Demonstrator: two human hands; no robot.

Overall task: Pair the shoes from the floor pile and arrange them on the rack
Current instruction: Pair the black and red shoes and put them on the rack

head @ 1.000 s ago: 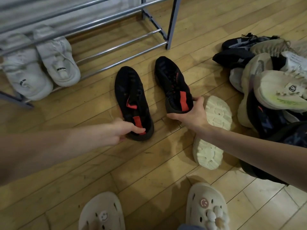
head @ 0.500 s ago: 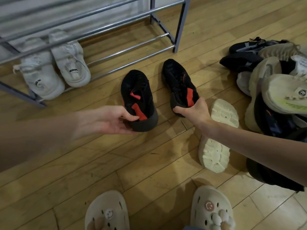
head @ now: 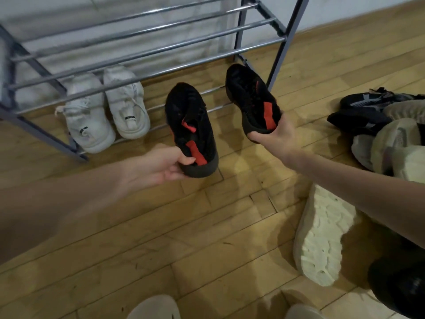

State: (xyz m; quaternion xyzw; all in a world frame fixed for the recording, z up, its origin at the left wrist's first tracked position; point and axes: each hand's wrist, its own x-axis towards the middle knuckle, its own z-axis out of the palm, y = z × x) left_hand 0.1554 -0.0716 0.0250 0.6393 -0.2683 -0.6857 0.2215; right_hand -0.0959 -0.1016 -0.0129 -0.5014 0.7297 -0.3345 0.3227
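Two black shoes with red heel tabs are held off the wooden floor in front of the metal rack (head: 147,54). My left hand (head: 158,166) grips the heel of the left black shoe (head: 190,125). My right hand (head: 276,137) grips the heel of the right black shoe (head: 250,97), its toe pointing toward the rack's right leg. A pair of white sneakers (head: 105,111) sits on the rack's bottom rungs at the left. The floor pile (head: 386,125) of dark and pale shoes lies at the right edge.
An upturned shoe with a cream sole (head: 322,238) lies on the floor under my right forearm. A black object (head: 400,288) sits at the lower right. The toes of two pale clogs (head: 156,307) on the person's feet show at the bottom edge. Upper rack rungs are bare.
Both black shoes have been lifted from the floor by their heels and carried toward the rack. The view has shifted closer to the rack.
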